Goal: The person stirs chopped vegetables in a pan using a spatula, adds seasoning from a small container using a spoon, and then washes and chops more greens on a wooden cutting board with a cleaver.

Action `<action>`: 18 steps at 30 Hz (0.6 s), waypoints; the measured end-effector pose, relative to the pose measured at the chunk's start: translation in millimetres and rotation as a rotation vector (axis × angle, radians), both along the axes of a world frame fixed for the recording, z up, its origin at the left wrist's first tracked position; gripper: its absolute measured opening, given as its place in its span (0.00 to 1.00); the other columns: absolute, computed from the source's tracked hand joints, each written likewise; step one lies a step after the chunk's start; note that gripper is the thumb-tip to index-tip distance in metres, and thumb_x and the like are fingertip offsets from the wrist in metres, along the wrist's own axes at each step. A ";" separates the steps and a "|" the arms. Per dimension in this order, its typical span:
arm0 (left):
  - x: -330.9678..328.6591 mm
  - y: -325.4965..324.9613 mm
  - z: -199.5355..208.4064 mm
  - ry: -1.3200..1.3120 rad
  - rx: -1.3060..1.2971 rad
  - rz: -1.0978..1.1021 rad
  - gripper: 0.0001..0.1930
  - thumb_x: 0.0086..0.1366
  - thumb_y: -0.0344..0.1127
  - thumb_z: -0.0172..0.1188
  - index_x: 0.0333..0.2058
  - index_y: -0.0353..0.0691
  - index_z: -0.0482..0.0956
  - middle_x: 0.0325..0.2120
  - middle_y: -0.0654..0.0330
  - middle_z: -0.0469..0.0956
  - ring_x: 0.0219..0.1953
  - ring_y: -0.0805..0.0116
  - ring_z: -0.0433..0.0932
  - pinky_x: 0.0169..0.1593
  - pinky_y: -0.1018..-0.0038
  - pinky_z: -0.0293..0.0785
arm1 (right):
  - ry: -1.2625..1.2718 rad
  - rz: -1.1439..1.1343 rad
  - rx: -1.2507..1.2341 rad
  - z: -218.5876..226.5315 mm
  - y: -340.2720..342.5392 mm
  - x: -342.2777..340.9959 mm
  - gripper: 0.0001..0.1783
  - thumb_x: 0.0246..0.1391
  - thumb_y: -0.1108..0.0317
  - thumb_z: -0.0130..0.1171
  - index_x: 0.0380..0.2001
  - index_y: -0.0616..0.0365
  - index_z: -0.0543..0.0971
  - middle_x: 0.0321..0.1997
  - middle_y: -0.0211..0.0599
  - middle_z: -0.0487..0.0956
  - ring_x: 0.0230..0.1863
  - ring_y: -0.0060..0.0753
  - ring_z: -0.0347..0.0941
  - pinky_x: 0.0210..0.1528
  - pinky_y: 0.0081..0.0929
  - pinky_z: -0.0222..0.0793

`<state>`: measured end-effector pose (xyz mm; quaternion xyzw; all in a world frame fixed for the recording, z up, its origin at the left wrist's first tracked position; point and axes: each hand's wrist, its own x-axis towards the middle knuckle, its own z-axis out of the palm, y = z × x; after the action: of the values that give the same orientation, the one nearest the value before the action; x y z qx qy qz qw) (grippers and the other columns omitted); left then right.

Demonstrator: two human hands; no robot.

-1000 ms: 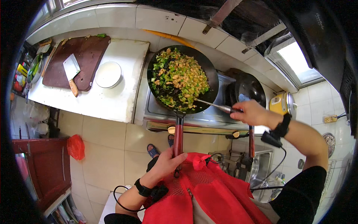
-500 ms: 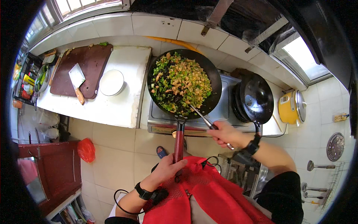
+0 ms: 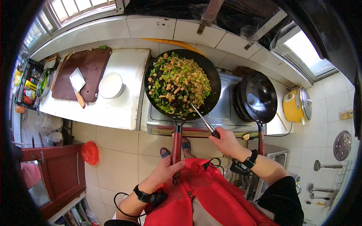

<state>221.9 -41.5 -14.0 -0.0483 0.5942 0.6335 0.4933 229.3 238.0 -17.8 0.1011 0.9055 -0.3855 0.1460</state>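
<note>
Since the earliest frame, the right hand (image 3: 227, 143) has swung from over the stove's top to its front edge, drawing nearer the left hand (image 3: 166, 171), and the utensil now slants rather than lying nearly sideways.

The right hand's fingers are wrapped round the dark grip of a long metal utensil (image 3: 201, 118). From them its axis runs forward and to the left, its tip sunk in the food; whatever head it has is hidden. The left hand's fingers are curled round the wok handle (image 3: 177, 143) towards its near end, thumb laid across the top. That handle runs almost straight ahead to the near rim of the wok (image 3: 215, 90), so the two axes converge, the utensil going in just right of the handle's line.

Chopped green and tan food (image 3: 181, 83) fills most of the wok, straight ahead of the left hand and ahead-left of the right, which is the nearer to it. The wok stands at the left end of the stove (image 3: 226, 110), its left rim beside the right edge of the white surface (image 3: 130, 105). A black pan (image 3: 260, 98) occupies the stove's right end, handle jutting past the front edge.
</note>
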 end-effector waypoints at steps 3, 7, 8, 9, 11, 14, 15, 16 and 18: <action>3.2 -1.2 -6.4 -0.026 0.021 0.025 0.12 0.66 0.40 0.60 0.38 0.37 0.72 0.26 0.69 0.70 0.27 0.80 0.67 0.30 0.79 0.67 | 0.034 0.024 0.099 8.4 -1.2 2.9 0.16 0.55 0.62 0.61 0.35 0.64 0.71 0.17 0.43 0.72 0.18 0.42 0.71 0.23 0.37 0.65; 4.5 0.0 -7.5 -0.057 0.043 0.062 0.12 0.65 0.39 0.60 0.39 0.37 0.72 0.26 0.70 0.70 0.26 0.81 0.66 0.30 0.80 0.66 | 0.062 0.025 0.175 19.2 3.4 7.7 0.15 0.53 0.64 0.61 0.36 0.64 0.71 0.22 0.53 0.74 0.27 0.60 0.72 0.29 0.45 0.66; 4.3 0.1 -7.1 -0.059 0.045 0.062 0.12 0.65 0.39 0.60 0.39 0.37 0.72 0.26 0.70 0.70 0.26 0.81 0.66 0.30 0.80 0.66 | 0.064 0.030 0.183 22.6 5.4 8.0 0.15 0.52 0.64 0.61 0.36 0.64 0.71 0.23 0.54 0.75 0.29 0.63 0.72 0.30 0.46 0.67; 4.0 -0.2 -6.4 -0.054 0.029 0.054 0.12 0.65 0.40 0.60 0.39 0.37 0.73 0.26 0.70 0.70 0.27 0.80 0.67 0.30 0.80 0.66 | 0.062 0.029 0.185 25.7 7.1 8.1 0.15 0.52 0.64 0.61 0.36 0.64 0.71 0.23 0.54 0.75 0.29 0.63 0.72 0.30 0.46 0.67; 3.3 -0.5 -3.9 -0.051 0.015 0.047 0.12 0.66 0.40 0.60 0.39 0.37 0.73 0.26 0.70 0.71 0.27 0.80 0.68 0.30 0.79 0.67 | 0.091 0.019 0.217 31.0 10.5 7.8 0.15 0.53 0.65 0.61 0.36 0.63 0.71 0.25 0.55 0.75 0.30 0.62 0.73 0.30 0.46 0.67; 2.4 -0.7 -0.7 -0.061 0.028 0.051 0.13 0.65 0.41 0.61 0.38 0.37 0.73 0.26 0.69 0.71 0.26 0.80 0.68 0.29 0.79 0.67 | 0.124 0.053 0.267 37.5 17.6 6.0 0.15 0.55 0.64 0.59 0.38 0.63 0.69 0.26 0.59 0.76 0.32 0.65 0.74 0.31 0.51 0.69; 2.7 -0.9 -0.6 -0.046 0.001 0.046 0.13 0.65 0.41 0.61 0.38 0.38 0.73 0.26 0.69 0.71 0.26 0.80 0.68 0.29 0.79 0.67 | 0.123 0.055 0.269 39.7 19.9 5.2 0.15 0.55 0.64 0.59 0.38 0.63 0.69 0.26 0.59 0.76 0.32 0.65 0.74 0.31 0.51 0.69; 3.2 -1.1 -0.8 -0.032 -0.027 0.042 0.13 0.65 0.41 0.61 0.38 0.38 0.73 0.26 0.69 0.71 0.26 0.79 0.68 0.29 0.79 0.67 | 0.121 0.049 0.281 42.0 22.2 4.3 0.15 0.55 0.64 0.58 0.38 0.63 0.69 0.25 0.58 0.76 0.31 0.64 0.74 0.31 0.51 0.69; 4.6 -1.3 -3.1 -0.026 -0.013 0.048 0.13 0.65 0.41 0.61 0.38 0.38 0.73 0.25 0.69 0.70 0.26 0.79 0.68 0.29 0.79 0.66 | 0.117 0.047 0.294 47.0 24.9 2.4 0.15 0.55 0.64 0.58 0.38 0.63 0.69 0.25 0.58 0.76 0.31 0.64 0.74 0.31 0.51 0.70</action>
<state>226.5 -42.8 -17.0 -0.0740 0.5906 0.6406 0.4851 231.8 263.0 29.2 0.0777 0.9612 -0.2504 0.0857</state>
